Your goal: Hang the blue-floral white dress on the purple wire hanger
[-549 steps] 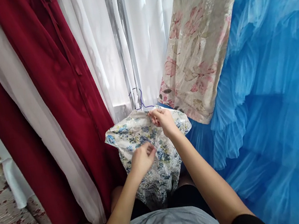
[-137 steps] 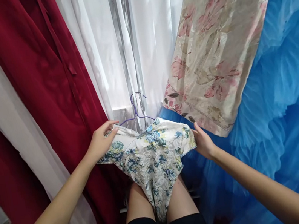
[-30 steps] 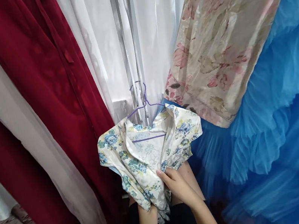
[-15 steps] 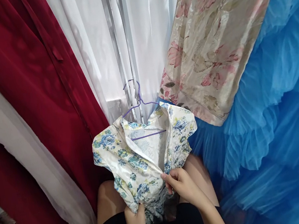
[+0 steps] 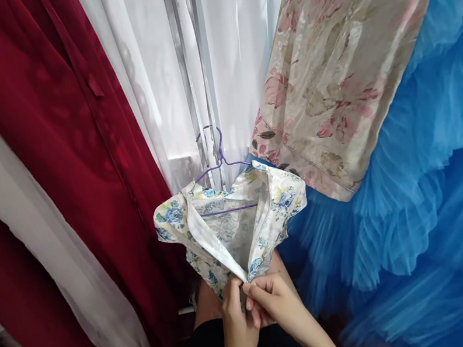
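A small white dress with blue flowers (image 5: 281,203) hangs on a purple wire hanger (image 5: 221,163) in front of me, its back opening spread in a V. My left hand (image 5: 236,327) and my right hand (image 5: 275,302) meet at the bottom of that V. Both pinch the two fabric edges together there. The hanger's hook sits against a silver pole (image 5: 193,67).
Dark red gowns (image 5: 53,144) and a sheer white garment (image 5: 13,192) hang on the left. White curtains (image 5: 232,49) fill the middle. A pink floral fabric (image 5: 330,74) and a large blue tulle dress (image 5: 429,188) hang on the right. My knees are below the dress.
Both hands have come together at the bottom of the dress's opening; half a second ago the left hand gripped the fabric lower down. The opening is now pulled taut into a V.
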Motion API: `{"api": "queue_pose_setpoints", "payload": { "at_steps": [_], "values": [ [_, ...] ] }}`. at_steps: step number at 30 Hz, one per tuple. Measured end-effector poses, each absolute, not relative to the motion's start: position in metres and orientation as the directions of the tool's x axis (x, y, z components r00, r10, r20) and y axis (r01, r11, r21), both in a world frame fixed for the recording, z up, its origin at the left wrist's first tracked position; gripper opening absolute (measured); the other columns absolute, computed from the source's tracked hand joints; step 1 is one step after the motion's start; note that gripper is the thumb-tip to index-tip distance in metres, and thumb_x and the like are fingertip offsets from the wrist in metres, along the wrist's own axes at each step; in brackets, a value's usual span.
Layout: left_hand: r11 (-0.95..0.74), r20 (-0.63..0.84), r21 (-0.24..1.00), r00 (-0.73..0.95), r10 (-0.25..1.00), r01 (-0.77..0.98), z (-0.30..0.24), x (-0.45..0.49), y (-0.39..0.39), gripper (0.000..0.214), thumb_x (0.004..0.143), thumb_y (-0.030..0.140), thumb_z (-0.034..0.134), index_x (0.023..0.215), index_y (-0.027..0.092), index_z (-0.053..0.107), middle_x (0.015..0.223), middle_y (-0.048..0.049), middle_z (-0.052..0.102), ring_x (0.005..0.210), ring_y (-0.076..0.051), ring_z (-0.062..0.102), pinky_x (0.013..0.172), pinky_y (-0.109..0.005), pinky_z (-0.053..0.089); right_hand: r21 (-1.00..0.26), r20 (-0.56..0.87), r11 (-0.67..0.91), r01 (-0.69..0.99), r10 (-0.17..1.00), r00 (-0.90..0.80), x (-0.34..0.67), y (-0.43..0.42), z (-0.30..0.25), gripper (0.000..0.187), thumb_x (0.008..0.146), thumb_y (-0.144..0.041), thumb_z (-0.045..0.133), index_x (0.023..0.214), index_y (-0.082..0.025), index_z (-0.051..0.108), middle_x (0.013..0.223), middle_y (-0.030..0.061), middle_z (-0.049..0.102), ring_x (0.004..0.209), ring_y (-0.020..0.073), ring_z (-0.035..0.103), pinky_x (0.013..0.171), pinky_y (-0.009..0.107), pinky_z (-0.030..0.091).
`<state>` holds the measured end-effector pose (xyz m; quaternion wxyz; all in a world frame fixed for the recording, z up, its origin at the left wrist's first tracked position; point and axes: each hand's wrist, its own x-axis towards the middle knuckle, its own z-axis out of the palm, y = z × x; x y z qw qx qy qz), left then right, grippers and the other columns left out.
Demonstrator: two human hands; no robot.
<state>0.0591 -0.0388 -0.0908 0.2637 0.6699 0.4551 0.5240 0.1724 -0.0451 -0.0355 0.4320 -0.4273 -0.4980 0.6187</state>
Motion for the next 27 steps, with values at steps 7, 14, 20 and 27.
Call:
{"api": "queue_pose_setpoints", "payload": {
  "at_steps": [7,14,20,27],
  "values": [
    [-0.578,0.514,0.667,0.27,0.814,0.47,-0.07,0.05,-0.042,0.022,0.092,0.013,0.045,0.095,0.022,0.064,0.093,-0.0079,0.07,0.086,-0.023,0.067,0.073,-0.029,0.049,-0.977,0.007,-0.023,-0.21,0.99,-0.14,0.188,-0.015,0.013,0.048,0.083,-0.06,0.064,0.066,-0.016,0.064,0.042,0.0,0.059,0.033,0.0075,0.042,0.036,0.02,0.025],
    [-0.712,0.146,0.205,0.698,0.701,0.672,-0.024,0.036,-0.06,0.046,0.073,-0.002,0.047,0.109,0.02,0.065,0.105,-0.0102,0.072,0.091,-0.029,0.067,0.079,-0.038,0.05,-0.931,0.253,0.227,-0.285,0.966,-0.059,0.185,0.051,0.124,0.034,0.079,-0.046,0.067,0.066,-0.015,0.067,0.044,-0.0022,0.058,0.033,0.0056,0.041,0.034,0.018,0.024],
    [-0.713,0.187,0.297,0.693,0.696,0.635,0.009,0.018,-0.032,0.02,0.089,0.012,0.053,0.096,0.021,0.07,0.094,-0.0085,0.073,0.083,-0.027,0.068,0.076,-0.035,0.049,-0.927,0.34,0.337,-0.165,0.94,0.012,0.173,0.037,0.113,0.035,0.088,-0.044,0.057,0.067,-0.016,0.066,0.044,-0.0007,0.06,0.035,0.0079,0.045,0.037,0.019,0.03],
    [-0.733,0.74,0.53,0.189,0.645,0.426,0.084,0.019,0.021,0.036,0.094,0.025,0.061,0.13,0.027,0.063,0.092,-0.0023,0.072,0.079,-0.019,0.064,0.078,-0.028,0.046,-0.879,0.45,0.459,-0.129,0.888,0.09,0.172,0.015,0.086,0.041,0.091,-0.048,0.057,0.064,-0.018,0.062,0.039,-0.0042,0.051,0.035,0.0084,0.043,0.042,0.02,0.034]
  ]
}}
